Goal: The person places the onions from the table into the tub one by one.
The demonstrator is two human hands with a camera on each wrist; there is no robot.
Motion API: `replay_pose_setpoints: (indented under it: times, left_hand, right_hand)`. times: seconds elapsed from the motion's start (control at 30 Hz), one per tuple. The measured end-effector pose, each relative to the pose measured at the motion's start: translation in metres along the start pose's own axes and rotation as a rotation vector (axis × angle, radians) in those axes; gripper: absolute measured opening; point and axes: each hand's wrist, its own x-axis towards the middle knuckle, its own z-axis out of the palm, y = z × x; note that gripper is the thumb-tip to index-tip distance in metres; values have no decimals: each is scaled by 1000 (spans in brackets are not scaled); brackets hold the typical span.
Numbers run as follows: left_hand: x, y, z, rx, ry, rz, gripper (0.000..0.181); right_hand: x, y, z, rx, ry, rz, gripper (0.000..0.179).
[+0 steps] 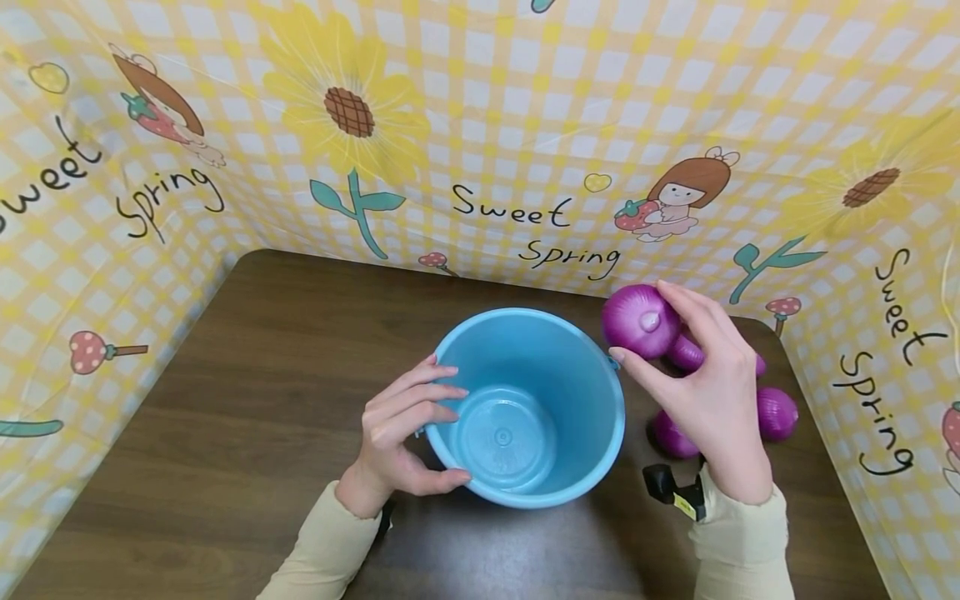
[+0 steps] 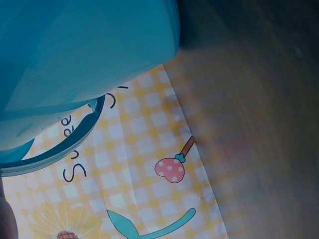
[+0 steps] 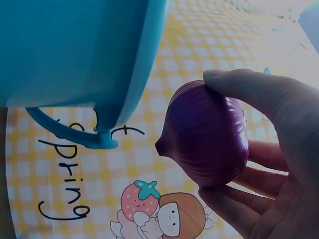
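Note:
A light blue plastic bucket (image 1: 551, 492) stands upright on the table, its bare inner bottom facing up. My left hand (image 1: 401, 433) grips the left side of its rim, fingers over the edge and thumb on the near side. My right hand (image 1: 708, 375) holds a purple onion (image 1: 636, 321) between thumb and fingers, just outside the bucket's right rim. In the right wrist view the pointed tip of the onion (image 3: 207, 134) faces the bucket (image 3: 75, 55). The left wrist view shows the bucket's side (image 2: 89, 50); most of the left hand is out of that frame.
More purple items lie on the table at the right, partly hidden by my right hand: a round onion (image 1: 777, 413), another rounded one (image 1: 675, 435) and a longer piece (image 1: 685, 355). A patterned yellow cloth (image 1: 510, 150) walls the dark wooden table (image 1: 247, 400) at back and sides.

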Motion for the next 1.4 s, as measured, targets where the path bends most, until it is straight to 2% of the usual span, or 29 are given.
replay_pose_setpoints:
  times: [0.47,0.87,1.13,1.4]
  left_hand:
    - [0,0,0,-14,9,0,57]
    - [0,0,0,-5,6,1,56]
    - [0,0,0,-6,6,-2,55]
    - [0,1,0,-2,0,-11,56]
  right_hand:
    - [-3,-4,4,36,-45,-27,84]
    - [-7,-13,10,94,-129,-19,88]
    - [-9,-17,20,122,-162,-60,86]
    - [-15,-18,31,150,-211,-49,84]
